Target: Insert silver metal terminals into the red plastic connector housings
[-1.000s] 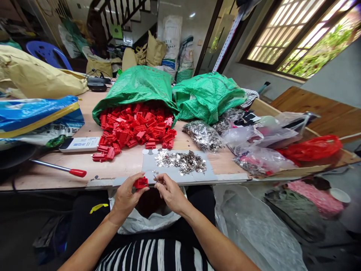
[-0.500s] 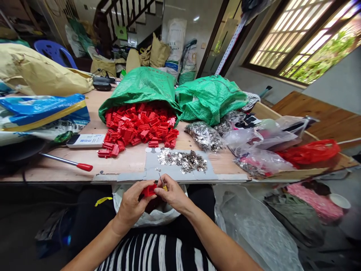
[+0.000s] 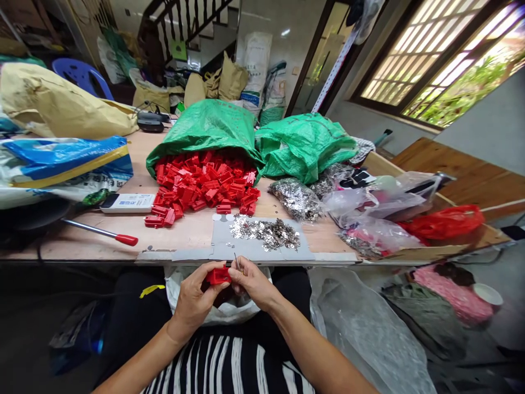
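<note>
My left hand (image 3: 194,291) is closed around a small red plastic housing (image 3: 219,275), gripped between thumb and fingers over the lap. Right beside it, my right hand (image 3: 255,284) is closed on a slim tool (image 3: 237,261) with a thin metal shaft pointing up; the fingers cover most of its handle. The right fingertips touch or nearly touch the housing's right end. Under both hands a white sack (image 3: 238,313) lies open between the legs. Small flat metal pieces (image 3: 266,232) lie in a heap on a grey sheet (image 3: 223,246) at the table edge.
A green sack (image 3: 213,123) spills many red housings (image 3: 205,183) onto the table. Another green sack (image 3: 303,145) and a clear bag of metal pieces (image 3: 296,200) stand to the right. A red-tipped lever (image 3: 125,239) juts out at left, near a white box (image 3: 129,202).
My right hand has shifted slightly, its fingers now covering the tool's yellow handle. The left hand keeps the housing, turned a little. The view has moved slightly.
</note>
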Demonstrator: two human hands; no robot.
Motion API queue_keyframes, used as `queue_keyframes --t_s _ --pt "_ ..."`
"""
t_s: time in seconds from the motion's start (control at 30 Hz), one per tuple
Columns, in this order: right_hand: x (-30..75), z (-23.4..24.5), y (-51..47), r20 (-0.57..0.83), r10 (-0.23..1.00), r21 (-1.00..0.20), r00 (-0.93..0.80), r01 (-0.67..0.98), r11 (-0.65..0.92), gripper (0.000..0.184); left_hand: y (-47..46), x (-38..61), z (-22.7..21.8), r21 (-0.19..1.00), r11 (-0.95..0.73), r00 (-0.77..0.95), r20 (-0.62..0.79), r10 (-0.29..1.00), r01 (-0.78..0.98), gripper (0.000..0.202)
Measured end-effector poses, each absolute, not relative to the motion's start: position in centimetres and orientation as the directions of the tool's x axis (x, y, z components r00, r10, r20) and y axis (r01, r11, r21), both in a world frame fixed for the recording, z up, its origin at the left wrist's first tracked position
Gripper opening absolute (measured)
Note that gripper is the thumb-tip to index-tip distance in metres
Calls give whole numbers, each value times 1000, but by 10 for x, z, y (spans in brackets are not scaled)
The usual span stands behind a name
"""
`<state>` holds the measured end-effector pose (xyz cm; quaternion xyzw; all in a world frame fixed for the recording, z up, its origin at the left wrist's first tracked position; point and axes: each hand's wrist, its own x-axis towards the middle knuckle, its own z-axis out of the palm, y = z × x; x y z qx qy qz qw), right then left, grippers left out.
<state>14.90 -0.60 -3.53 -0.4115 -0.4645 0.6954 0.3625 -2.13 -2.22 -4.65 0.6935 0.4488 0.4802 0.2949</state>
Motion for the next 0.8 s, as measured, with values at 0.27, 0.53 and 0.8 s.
queue_keyframes --t_s 0.27,0.53,0.8 --pt "148 -34 -7 -234 872 -928 -431 -168 -332 41 -21 -22 -44 856 -428 120 412 903 289 28" --pt "149 -37 -10 -265 866 -883 -423 -255 -395 42 -26 -21 -43 897 -383 137 360 923 220 28" --pt "151 -39 -15 -306 818 -798 -487 -337 -499 47 -25 -27 -55 979 -202 200 205 958 -34 29"
